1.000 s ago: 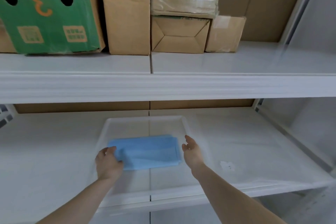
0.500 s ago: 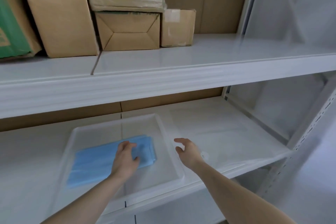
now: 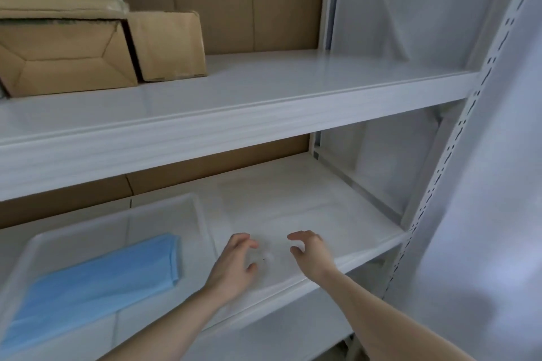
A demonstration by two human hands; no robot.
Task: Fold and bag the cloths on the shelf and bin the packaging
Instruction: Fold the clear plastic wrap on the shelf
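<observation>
Lower centre: left hand [image 3: 234, 265] and right hand [image 3: 311, 253] hovered loosely curled, grasping nothing, flanking clear packaging [image 3: 268, 256]; blue cloth [image 3: 96, 275] lay lower left.

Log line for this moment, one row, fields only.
phase: reaching for clear packaging on lower shelf | left hand: open | right hand: open | blue cloth: folded in tray
</observation>
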